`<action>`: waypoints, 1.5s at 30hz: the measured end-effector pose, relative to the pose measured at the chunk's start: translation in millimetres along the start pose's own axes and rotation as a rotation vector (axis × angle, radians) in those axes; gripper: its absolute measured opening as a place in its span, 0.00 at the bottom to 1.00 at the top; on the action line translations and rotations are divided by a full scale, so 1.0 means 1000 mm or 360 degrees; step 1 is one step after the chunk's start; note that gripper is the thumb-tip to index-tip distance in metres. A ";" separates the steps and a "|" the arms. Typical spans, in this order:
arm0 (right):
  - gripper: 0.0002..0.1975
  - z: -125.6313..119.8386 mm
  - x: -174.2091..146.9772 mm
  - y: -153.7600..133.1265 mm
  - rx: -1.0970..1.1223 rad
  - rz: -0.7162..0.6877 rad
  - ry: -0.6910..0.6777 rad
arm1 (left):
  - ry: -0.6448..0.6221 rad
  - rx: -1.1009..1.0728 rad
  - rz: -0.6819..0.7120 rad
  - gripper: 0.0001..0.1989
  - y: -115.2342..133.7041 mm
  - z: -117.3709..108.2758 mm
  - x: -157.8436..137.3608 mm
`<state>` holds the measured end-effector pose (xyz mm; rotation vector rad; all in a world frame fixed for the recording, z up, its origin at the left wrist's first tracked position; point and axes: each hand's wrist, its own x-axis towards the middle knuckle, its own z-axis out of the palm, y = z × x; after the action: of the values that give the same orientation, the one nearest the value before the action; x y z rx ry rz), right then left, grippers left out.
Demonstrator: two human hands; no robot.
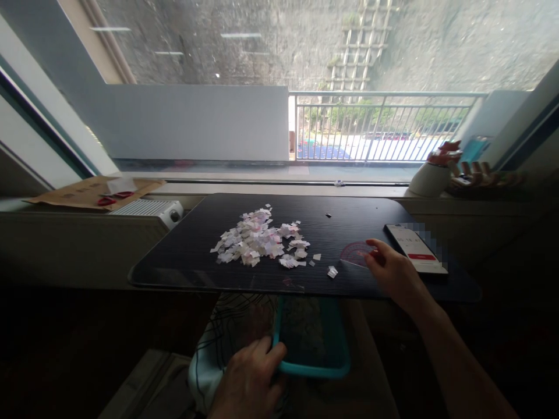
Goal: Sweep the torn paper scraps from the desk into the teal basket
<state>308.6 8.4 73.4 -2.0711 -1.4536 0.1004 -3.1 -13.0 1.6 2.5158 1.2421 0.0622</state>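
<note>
My right hand (391, 265) is closed on the edge of a clear half-round protractor (353, 254) with red markings, low over the dark tabletop (318, 233). To its left lies a heap of small cut paper scraps (253, 238), mostly white and pinkish. A few loose paper bits (332, 272) lie apart from the heap. Below the table's front edge my left hand (253, 372) grips the left rim of a teal-rimmed container (317, 371) at my lap. The container's inside is dim, and I cannot make out its contents.
A phone (417, 247) showing a timer lies at the table's right. On the left ledge, red-handled scissors (114, 198) rest on a brown envelope (87, 192) beside a white radiator (146, 210). A white pot (430, 177) stands on the right sill by the window.
</note>
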 end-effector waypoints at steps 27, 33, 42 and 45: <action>0.14 0.020 0.012 -0.031 -0.0192 -0.0520 -0.0326 | -0.0036 0.0077 -0.0038 0.11 0.004 -0.002 0.001; 0.11 0.029 0.020 -0.020 0.0645 -0.0137 -0.0294 | -0.0038 0.0093 -0.0044 0.11 0.007 -0.003 0.001; 0.11 0.032 0.016 -0.029 0.1032 0.0020 -0.0403 | -0.0018 0.0100 -0.0055 0.12 0.007 -0.003 0.001; 0.11 0.032 0.014 -0.031 0.1107 0.0069 -0.0440 | -0.0029 0.0114 -0.0071 0.11 0.008 -0.004 0.001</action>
<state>275.6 41.6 66.7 -1.5459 -1.2761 0.8162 2.9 -15.7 7.7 2.5418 1.3149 -0.0159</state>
